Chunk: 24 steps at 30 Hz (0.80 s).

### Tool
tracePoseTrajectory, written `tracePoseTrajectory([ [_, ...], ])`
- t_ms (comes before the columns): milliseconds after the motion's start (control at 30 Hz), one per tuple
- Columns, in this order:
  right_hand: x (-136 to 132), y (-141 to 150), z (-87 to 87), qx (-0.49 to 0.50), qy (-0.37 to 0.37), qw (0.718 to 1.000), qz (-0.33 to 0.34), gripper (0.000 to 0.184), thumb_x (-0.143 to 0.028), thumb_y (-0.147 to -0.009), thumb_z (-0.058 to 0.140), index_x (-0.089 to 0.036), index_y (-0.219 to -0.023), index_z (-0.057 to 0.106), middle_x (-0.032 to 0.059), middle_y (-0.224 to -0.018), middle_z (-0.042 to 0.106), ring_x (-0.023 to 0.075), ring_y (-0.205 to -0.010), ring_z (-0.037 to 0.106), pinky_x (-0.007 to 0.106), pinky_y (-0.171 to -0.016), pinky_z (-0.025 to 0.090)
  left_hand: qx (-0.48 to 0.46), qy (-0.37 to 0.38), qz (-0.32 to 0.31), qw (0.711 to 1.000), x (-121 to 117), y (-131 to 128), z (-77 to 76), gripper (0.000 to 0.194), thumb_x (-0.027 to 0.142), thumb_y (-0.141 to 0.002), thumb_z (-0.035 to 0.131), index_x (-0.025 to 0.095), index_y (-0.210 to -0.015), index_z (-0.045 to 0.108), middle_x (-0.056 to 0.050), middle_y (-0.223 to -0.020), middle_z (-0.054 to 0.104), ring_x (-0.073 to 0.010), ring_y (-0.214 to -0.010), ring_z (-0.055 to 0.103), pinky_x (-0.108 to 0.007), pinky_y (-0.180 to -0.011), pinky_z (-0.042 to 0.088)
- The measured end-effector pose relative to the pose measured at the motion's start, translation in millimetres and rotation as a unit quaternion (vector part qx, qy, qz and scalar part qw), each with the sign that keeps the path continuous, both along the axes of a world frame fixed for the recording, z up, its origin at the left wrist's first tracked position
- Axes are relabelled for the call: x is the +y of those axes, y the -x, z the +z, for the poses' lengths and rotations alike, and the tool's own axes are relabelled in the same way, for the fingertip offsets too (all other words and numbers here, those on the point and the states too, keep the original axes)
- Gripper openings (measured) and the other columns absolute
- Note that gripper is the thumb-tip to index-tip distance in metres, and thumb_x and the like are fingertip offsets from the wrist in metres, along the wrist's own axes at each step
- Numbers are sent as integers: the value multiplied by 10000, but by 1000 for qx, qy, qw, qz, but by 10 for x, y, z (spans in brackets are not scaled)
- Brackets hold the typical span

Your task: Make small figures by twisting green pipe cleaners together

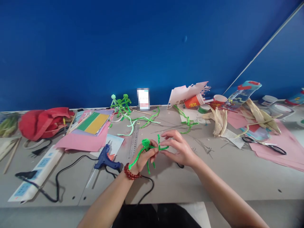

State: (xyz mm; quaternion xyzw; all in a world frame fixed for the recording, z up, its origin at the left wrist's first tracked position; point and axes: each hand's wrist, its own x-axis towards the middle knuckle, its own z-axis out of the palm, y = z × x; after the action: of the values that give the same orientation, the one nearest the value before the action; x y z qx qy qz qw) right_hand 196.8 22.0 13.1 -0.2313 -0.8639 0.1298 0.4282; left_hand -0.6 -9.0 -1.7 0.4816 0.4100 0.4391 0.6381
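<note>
A bright green pipe-cleaner figure [145, 143] with a coiled round head is pinched in my left hand [142, 158], which wears a red bead bracelet. One of its limbs slants down over the wrist, and other strands hang below the fingers. To the right of the fingertips stick out the green forked ends [162, 147]. My right hand [178, 147] is beside these ends, its fingers curved and spread apart; whether a fingertip touches them I cannot tell. Behind the hands lie loose green pipe cleaners [149, 121] and a metal ruler [134, 139].
Small green figures [122, 103] stand against the blue wall. A blue glue gun [105, 160], its cord and a white power strip [38, 174] are on the left, with pink paper [83, 141]. On the right lie scissors [266, 144], dried husks [218, 122], thin wires [204, 145] and paper cups [193, 101].
</note>
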Motion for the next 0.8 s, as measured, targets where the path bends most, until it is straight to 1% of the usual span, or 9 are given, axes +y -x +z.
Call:
tracePoseTrajectory([
  [167,15,-19,-4,-34,-61,998,-3,192,-196,-899,615,-267,-1070,668,95,-1178,581,259,-1114,548,446,-920,491,-7,15,-30,999,-4,-2,17,268,411,-785,670,176,-758,546,65,-517,481,-58,-409,418,-187,-417,319],
  [267,26,-21,10,-29,-66,997,-1,165,-219,-912,612,-253,-1058,683,97,-1129,624,263,-1102,552,447,-915,493,-18,16,-37,999,-8,1,5,278,418,-784,676,176,-764,540,62,-531,490,-58,-416,422,-184,-416,318],
  [400,43,9,8,18,-17,999,46,169,-264,-921,624,-245,-1078,681,87,-1055,702,245,-1034,596,430,-901,507,-22,6,-25,999,-32,18,-46,246,396,-802,667,178,-817,554,59,-543,516,-58,-429,437,-177,-428,326],
  [467,38,40,-5,56,22,996,63,140,-288,-916,636,-243,-1039,686,80,-1006,727,236,-991,624,425,-886,514,-16,0,-14,1000,-51,19,-48,246,396,-795,669,178,-821,558,59,-546,518,-58,-428,438,-180,-431,334],
  [600,4,105,-24,109,95,987,72,105,-327,-895,669,-226,-919,686,75,-911,734,225,-894,647,413,-842,519,4,-10,10,1000,-80,3,3,247,392,-769,676,177,-783,555,58,-543,516,-56,-417,427,-185,-429,347],
  [700,-20,133,-19,127,121,981,79,101,-318,-887,687,-219,-903,679,64,-849,720,215,-856,638,399,-822,516,23,-29,24,999,-88,-5,30,214,360,-769,664,175,-758,557,54,-543,518,-58,-417,425,-191,-433,362],
  [800,-36,139,-20,131,146,978,74,103,-312,-882,696,-215,-905,670,58,-837,702,209,-845,630,384,-801,514,39,-51,33,997,-91,-2,24,173,327,-788,637,172,-758,566,47,-558,525,-62,-427,431,-197,-444,374],
])
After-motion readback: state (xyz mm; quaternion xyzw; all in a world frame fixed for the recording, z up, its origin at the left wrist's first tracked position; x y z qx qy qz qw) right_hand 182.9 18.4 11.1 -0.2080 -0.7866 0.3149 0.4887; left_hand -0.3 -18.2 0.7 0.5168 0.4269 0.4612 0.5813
